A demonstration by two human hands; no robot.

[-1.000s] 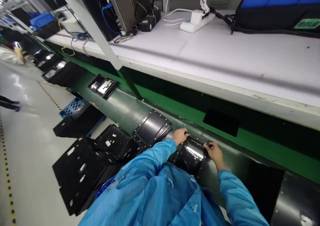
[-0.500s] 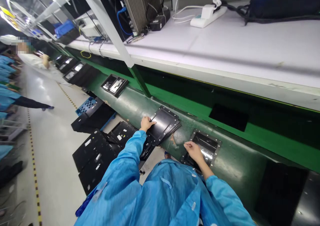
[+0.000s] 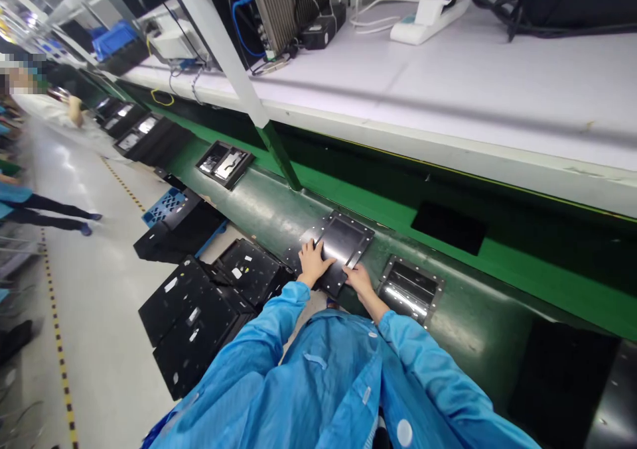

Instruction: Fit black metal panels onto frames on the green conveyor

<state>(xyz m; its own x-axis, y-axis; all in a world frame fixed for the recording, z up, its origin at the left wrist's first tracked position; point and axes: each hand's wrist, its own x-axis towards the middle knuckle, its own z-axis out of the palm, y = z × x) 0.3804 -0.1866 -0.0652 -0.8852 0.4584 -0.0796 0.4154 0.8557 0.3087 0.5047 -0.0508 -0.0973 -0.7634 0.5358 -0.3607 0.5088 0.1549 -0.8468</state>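
Observation:
A black rectangular panel [image 3: 344, 235] with a row of white dots along its rim lies at the front of the green bench, on top of other dark panels showing at its left. My left hand [image 3: 312, 264] rests on the panel's left part, fingers spread. At its near right edge, my right hand [image 3: 360, 280] grips the panel, thumb towards the top face; the fingertips underneath are hidden. Just right of my right hand lies a dark shallow frame [image 3: 412, 290] with a shiny inside and white-dotted rim.
Stacked black panels [image 3: 192, 316] stand at my left, by a blue crate [image 3: 166, 207]. Another open frame [image 3: 225, 164] lies farther along the green bench [image 3: 269, 200]. A white shelf [image 3: 423, 91] with a power strip [image 3: 428, 24] runs above. A co-worker [image 3: 64, 117] stands far left.
My right hand has moved left from above the shiny frame to the panel's edge. My left hand has shifted right and spread its fingers. The top panel has slid right over those beneath.

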